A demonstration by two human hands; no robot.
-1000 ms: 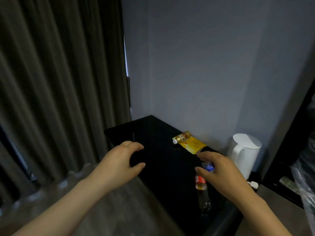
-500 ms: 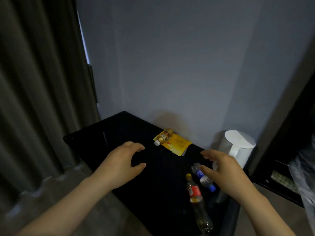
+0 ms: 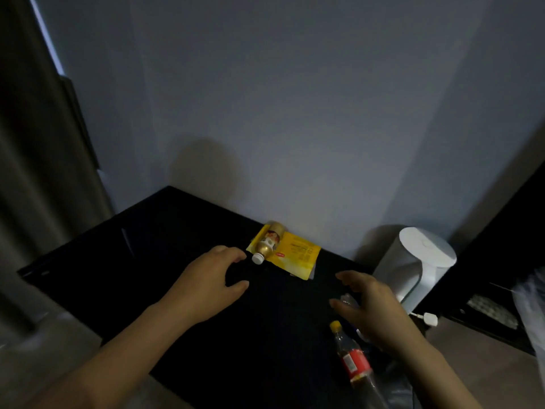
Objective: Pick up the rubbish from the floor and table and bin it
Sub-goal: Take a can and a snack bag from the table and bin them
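Left grip wide, nearer gold bottle; right grip wide, over clear bottle.

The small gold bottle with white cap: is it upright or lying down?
Lying down: the small gold bottle rests on its side across the flat yellow packet.

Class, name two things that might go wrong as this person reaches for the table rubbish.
1. The small gold bottle lies on its side on the yellow packet; the left hand might set it rolling.
2. The right hand hovers close to the white kettle and may knock it.
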